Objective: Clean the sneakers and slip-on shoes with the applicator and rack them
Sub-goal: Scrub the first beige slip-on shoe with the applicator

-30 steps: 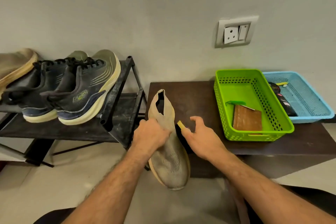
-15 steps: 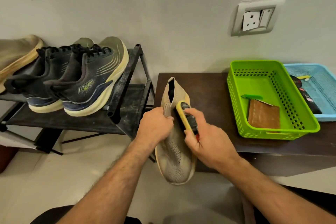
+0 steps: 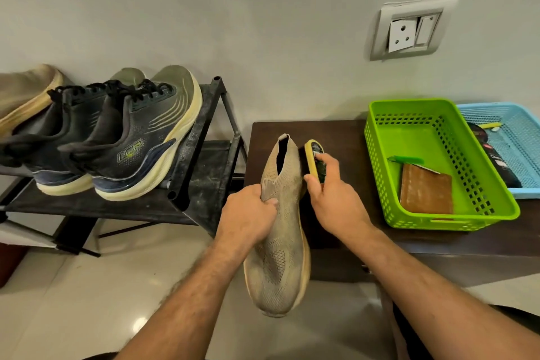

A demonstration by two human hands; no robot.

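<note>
Left grip [image 3: 248, 213] is clamped on the beige knit slip-on shoe [image 3: 277, 242] at the collar, fingers curled over the left side of the upper, and the toe points down toward the floor. Right grip [image 3: 330, 196] is closed around the yellow-and-black applicator [image 3: 314, 156], which stands upright just beside the shoe's opening. Half a second before, the applicator lay against the upper near the collar; now it is higher and off to the right of the heel tab, and the shoe hangs lower.

Only the heel part of the shoe is over the near left corner of the dark table [image 3: 330, 137]; the toe hangs over the tile floor. Between the table and the black shoe rack [image 3: 204, 161] there is only a narrow gap. On the rack stand two dark sneakers [image 3: 128, 143], and another beige shoe [image 3: 23, 90] is at the far left, partly out of view.

On the table, the green basket [image 3: 496, 213] contains a brown flat piece [image 3: 426, 193] and a green item [image 3: 406, 159]. Touching it on the right, the blue basket [image 3: 523, 131] contains dark objects that I cannot identify.
</note>
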